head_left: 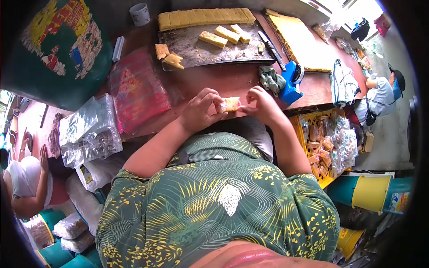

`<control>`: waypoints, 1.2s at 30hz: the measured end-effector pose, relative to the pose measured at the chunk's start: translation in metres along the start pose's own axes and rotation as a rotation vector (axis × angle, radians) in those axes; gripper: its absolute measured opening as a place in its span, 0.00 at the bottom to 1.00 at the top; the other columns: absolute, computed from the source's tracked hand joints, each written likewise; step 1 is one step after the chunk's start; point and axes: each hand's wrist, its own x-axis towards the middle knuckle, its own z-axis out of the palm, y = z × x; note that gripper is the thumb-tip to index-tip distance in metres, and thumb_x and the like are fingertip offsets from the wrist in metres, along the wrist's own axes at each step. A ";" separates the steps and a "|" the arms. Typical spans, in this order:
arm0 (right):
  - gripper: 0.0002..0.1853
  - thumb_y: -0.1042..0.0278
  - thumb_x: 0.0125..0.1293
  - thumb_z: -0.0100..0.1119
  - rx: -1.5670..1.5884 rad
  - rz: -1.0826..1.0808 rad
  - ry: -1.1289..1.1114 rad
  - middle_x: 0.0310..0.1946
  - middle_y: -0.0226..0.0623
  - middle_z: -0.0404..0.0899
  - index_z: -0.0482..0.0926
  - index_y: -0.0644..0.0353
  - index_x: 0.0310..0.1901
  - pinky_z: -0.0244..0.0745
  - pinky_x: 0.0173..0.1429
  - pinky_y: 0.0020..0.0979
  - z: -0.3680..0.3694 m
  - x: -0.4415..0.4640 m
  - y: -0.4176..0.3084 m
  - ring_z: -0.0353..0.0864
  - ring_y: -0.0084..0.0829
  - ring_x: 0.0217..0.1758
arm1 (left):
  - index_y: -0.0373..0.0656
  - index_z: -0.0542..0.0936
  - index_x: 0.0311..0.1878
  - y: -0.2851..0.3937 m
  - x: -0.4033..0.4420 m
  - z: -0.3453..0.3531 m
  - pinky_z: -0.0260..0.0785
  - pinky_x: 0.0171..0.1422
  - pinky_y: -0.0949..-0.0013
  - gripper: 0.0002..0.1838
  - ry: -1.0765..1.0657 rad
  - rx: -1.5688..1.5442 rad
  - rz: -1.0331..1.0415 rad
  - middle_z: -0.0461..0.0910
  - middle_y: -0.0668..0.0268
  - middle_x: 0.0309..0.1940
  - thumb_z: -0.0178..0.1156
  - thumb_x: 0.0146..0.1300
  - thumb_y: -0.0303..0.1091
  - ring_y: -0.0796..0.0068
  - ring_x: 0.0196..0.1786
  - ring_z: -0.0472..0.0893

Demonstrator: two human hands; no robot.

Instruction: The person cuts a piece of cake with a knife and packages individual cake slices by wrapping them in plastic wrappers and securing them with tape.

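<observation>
Between my hands, at the table's front edge, is a small wrapped cake piece (229,104). My left hand (202,109) grips its left end with fingers and thumb. My right hand (261,105) is closed in a pinch at the wrapper's right end. Beyond them a dark metal tray (192,49) bears a row of cut cake (205,18) along its far side, several loose slices (212,39) and two broken pieces (173,60) at its left corner. A knife (271,49) rests on the tray's right edge.
A blue tape dispenser (292,82) stands beside a grey cloth (271,79). Clear plastic bags (89,129) and a red plastic sheet (136,91) lie left. A yellow crate (300,129) holds wrapped pieces at right. Other people (382,96) are at both sides.
</observation>
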 end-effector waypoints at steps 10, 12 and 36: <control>0.23 0.75 0.50 0.79 -0.136 -0.062 0.314 0.42 0.46 0.83 0.80 0.59 0.49 0.79 0.54 0.45 -0.056 -0.073 -0.019 0.82 0.52 0.48 | 0.47 0.84 0.38 0.010 -0.001 -0.030 0.76 0.62 0.60 0.09 0.102 0.112 0.101 0.81 0.59 0.51 0.77 0.61 0.30 0.60 0.57 0.82; 0.24 0.73 0.52 0.78 -0.320 0.153 0.251 0.50 0.44 0.83 0.82 0.59 0.53 0.76 0.62 0.44 -0.117 -0.115 -0.003 0.81 0.50 0.53 | 0.48 0.84 0.42 -0.001 -0.006 -0.067 0.73 0.65 0.61 0.10 0.259 0.256 0.208 0.80 0.59 0.52 0.76 0.61 0.28 0.60 0.58 0.81; 0.25 0.64 0.62 0.74 -0.169 -0.053 0.335 0.59 0.47 0.85 0.83 0.53 0.62 0.77 0.69 0.43 -0.050 0.239 0.064 0.82 0.48 0.65 | 0.43 0.81 0.32 -0.046 -0.041 -0.195 0.74 0.62 0.53 0.23 0.184 0.854 -0.505 0.78 0.58 0.59 0.80 0.54 0.52 0.53 0.57 0.81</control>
